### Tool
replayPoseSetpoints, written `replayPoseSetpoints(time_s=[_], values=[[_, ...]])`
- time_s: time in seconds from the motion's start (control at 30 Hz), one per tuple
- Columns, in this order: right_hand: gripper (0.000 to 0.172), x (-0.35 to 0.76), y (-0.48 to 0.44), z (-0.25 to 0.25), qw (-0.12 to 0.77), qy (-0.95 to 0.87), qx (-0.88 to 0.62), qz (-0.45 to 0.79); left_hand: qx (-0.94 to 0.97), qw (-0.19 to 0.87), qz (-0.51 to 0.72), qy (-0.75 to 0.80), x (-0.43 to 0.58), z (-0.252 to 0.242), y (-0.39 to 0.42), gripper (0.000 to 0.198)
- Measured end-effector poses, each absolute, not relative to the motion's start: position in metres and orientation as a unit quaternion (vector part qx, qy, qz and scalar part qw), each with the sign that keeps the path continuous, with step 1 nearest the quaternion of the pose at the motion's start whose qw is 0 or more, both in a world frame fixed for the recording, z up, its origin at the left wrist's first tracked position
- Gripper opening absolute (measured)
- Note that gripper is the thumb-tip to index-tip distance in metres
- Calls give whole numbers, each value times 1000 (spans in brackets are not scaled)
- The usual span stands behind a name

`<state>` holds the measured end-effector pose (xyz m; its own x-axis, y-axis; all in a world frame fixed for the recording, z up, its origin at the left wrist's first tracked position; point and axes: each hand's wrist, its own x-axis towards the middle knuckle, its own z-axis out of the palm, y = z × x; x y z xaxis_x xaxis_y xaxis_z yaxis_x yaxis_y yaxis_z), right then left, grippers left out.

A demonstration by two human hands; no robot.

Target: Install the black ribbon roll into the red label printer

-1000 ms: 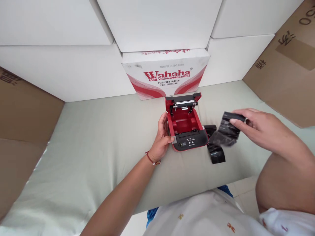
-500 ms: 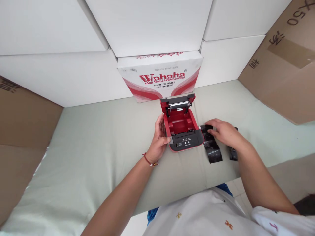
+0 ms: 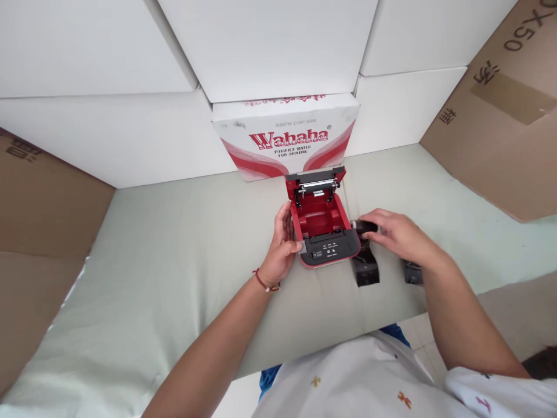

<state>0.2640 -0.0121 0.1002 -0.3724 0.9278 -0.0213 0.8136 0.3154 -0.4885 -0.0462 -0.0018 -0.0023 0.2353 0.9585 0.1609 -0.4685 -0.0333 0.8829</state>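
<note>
A small red and black label printer [image 3: 333, 248] stands on the cloth with its lid [image 3: 315, 181] raised and its red inside bare. My left hand [image 3: 281, 249] is closed on the printer's left side, thumb on the front corner. At the printer's right side, my right hand [image 3: 394, 233] pinches a roll of shiny black strip [image 3: 366, 226]. The strip's loose tail [image 3: 366, 271] hangs down onto the cloth toward me. Another black item [image 3: 412, 271] lies partly hidden under my right forearm; its kind is unclear.
A Wahaha water carton [image 3: 289, 139] stands right behind the printer, against stacked white boxes [image 3: 261, 46]. Brown cartons [image 3: 39, 203] flank the left side, with another brown carton [image 3: 500, 133] at right. Pale green cloth [image 3: 174, 261] covers the table up to its near edge.
The black roll has turned in my right hand, and its loose tail has swung left, closer to the printer. My left hand and the printer stay in place.
</note>
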Motion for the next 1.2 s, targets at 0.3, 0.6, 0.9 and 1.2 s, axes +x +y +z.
replayPoseSetpoints(time_s=[0.3,0.6,0.9,1.2], values=[[41,273,-10,192,82,-821,-404,394,461,635,560,266,-46,-3,-1,94],[38,153,18,159,-44,-831,-538,132,468,629,564,261,-45,-5,-1,97],[38,124,41,145,-106,-821,-557,62,460,634,565,260,-44,-7,1,100],[31,160,2,146,113,-886,-408,190,474,627,559,265,-45,-3,-2,96]])
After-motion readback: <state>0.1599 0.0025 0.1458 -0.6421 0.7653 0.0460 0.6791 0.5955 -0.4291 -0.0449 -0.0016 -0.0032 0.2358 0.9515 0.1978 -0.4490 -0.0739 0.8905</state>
